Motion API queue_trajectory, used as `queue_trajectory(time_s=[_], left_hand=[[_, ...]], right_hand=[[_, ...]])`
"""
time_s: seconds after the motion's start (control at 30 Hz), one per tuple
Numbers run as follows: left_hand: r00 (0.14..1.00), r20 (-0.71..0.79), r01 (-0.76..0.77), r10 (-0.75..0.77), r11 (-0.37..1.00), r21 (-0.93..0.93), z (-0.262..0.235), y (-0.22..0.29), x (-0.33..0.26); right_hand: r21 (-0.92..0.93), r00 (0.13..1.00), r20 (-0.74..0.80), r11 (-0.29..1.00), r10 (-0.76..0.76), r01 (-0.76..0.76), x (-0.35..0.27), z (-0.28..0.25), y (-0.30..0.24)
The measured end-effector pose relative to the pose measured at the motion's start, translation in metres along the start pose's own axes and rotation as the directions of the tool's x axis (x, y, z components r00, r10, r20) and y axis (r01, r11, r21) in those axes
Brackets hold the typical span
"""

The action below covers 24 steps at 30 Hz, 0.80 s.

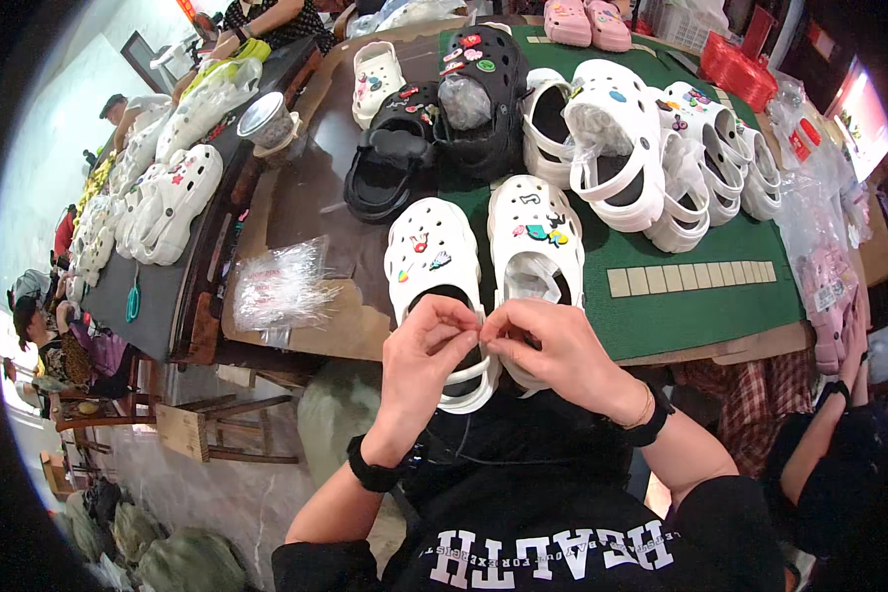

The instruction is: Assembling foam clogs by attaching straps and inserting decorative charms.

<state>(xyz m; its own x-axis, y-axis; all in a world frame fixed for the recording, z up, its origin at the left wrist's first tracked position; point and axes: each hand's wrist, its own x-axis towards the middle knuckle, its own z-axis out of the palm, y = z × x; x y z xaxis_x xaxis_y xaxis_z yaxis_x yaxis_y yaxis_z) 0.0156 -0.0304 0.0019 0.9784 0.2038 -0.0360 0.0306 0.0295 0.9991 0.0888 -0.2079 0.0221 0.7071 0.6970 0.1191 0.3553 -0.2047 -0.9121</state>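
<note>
A pair of white clogs stands before me at the near table edge: the left clog and the right clog, both with colourful charms on their holed tops. Clear plastic stuffing fills the opening of the right one. My left hand is closed in a pinch over the left clog's opening, by its inner side. My right hand pinches at the same spot, over the right clog's heel end. The fingertips nearly meet between the two clogs. Whatever they hold is too small to make out.
A bag of thin clear plastic strips lies to the left. Black clogs and several white clogs line the green mat. Pink clogs and red twine lie farther back. A co-worker's arm shows at right.
</note>
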Motion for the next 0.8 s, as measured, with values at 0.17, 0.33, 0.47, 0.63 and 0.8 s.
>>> queue_trajectory(time_s=[0.17,0.33,0.47,0.63,0.8], left_hand=[[0.998,-0.010,0.061,-0.061,0.998,-0.005,-0.001,0.007,-0.003],[0.999,0.014,0.037,-0.039,0.990,0.136,-0.003,0.003,-0.004],[0.998,0.031,0.053,-0.058,0.987,0.154,0.003,0.007,-0.004],[0.998,0.025,0.043,-0.050,0.976,0.215,0.003,0.008,-0.001],[0.999,0.016,0.043,-0.044,0.996,0.081,-0.005,0.006,-0.001]], right_hand=[[-0.073,0.975,-0.041,0.974,-0.220,0.216,-0.002,-0.003,0.011],[0.038,1.000,0.000,0.999,0.027,-0.027,-0.002,-0.011,0.001],[-0.011,0.996,-0.086,0.999,-0.032,0.032,-0.003,-0.005,0.006],[-0.089,0.984,-0.137,0.991,-0.115,0.103,-0.004,0.000,0.009],[-0.116,0.975,-0.154,0.983,-0.159,0.142,-0.004,0.002,0.010]])
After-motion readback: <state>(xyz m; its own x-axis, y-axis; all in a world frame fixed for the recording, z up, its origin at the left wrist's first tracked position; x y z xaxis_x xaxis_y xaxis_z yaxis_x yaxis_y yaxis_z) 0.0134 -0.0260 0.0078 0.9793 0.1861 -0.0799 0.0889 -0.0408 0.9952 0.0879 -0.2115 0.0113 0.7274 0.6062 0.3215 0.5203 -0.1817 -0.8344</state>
